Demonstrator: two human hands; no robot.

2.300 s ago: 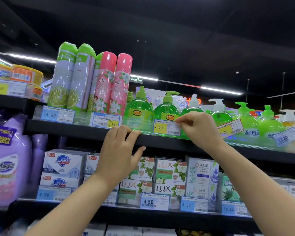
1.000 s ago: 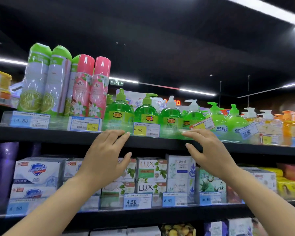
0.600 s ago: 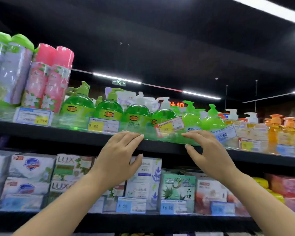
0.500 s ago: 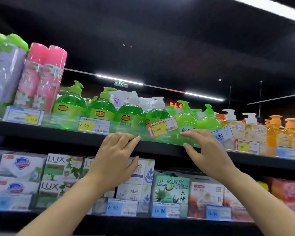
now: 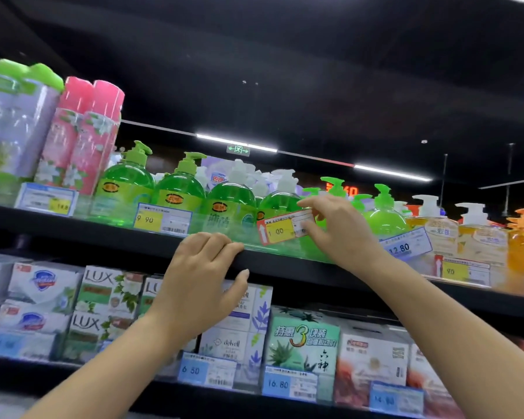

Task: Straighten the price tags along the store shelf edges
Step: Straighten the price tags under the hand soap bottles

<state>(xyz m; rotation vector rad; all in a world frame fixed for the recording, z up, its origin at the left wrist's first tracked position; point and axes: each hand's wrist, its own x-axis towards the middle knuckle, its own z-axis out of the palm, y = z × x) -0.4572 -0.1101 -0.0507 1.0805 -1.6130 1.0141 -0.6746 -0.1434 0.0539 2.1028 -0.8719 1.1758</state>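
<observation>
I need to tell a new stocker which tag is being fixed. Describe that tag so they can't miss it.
On the upper shelf, among the green pump bottles, find the tilted price tag pinched by the right hand. Unlike the level blue-bordered 9.90 tag to its left, it has a red border.

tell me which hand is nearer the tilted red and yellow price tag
Right. The right hand pinches the tilted price tag at its right end; the left hand rests on the shelf edge below and left of it.
</observation>
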